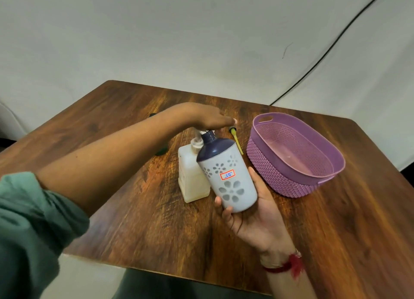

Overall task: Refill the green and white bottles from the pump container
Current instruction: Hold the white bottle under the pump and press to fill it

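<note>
Right hand [253, 218] gripping white bottle [230, 180], left hand [201, 116] flat atop pump container [192, 182], pale liquid inside

You have a dark wooden table [139, 209] in front of you, with a streaky brown grain and rounded corners. At your 3 o'clock a purple basket [268, 171] sits on it. The basket is oval and upright, with a woven-pattern wall and a slot handle cut in its far end. Behind the table, at 12 o'clock, you face a white backdrop [156, 30]. A thin black cable [331, 46] runs across it from the table's far edge at 1 o'clock, climbing out toward 2 o'clock.
</note>
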